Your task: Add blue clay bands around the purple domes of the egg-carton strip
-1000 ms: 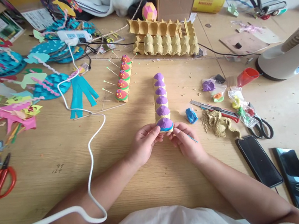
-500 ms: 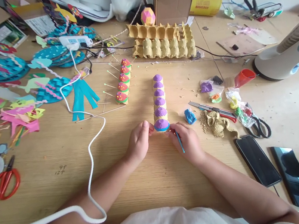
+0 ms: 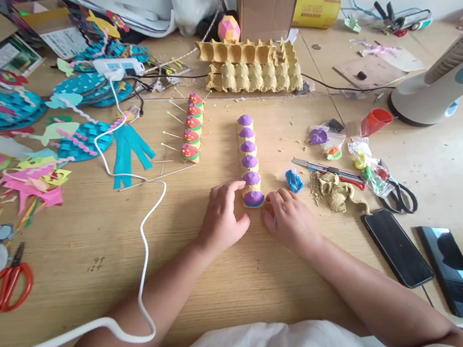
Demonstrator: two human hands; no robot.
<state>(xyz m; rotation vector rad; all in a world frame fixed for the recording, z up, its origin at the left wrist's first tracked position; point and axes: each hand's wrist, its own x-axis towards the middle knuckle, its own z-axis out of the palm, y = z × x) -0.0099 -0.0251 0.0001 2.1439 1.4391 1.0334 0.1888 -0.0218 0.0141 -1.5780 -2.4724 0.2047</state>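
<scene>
At the middle of the desk (image 3: pixel 215 293), directly ahead of the person, lies the purple-topped carton strip (image 3: pixel 249 162), its bumps facing up. Take its near end as the hub of a clock, with twelve pointing away from the person: the long axis runs almost straight from six to twelve, and the blue-edged bump (image 3: pixel 253 198) is closest to the body.

The left hand (image 3: pixel 221 217) sits between eight and nine, thumb and forefinger spread wide with nothing between them. Its forefinger reaches along the strip's flank to the second bump; whether it touches there, I cannot tell. The right hand (image 3: pixel 292 219) is at four, fingers curled in narrowly, with a thin blue strand (image 3: pixel 275 224) showing at them. It is just beside the blue-edged end, so both hands are near this end and neither is clearly nearer.

Farther out, a blue clay lump (image 3: pixel 295 181) lies at three, near the right hand, with the utility knife (image 3: pixel 332 171) beyond it. At eleven stands a red-and-green strip (image 3: pixel 192 128), tilted slightly toward one; the egg carton (image 3: pixel 260 75) lies between twelve and one.
</scene>
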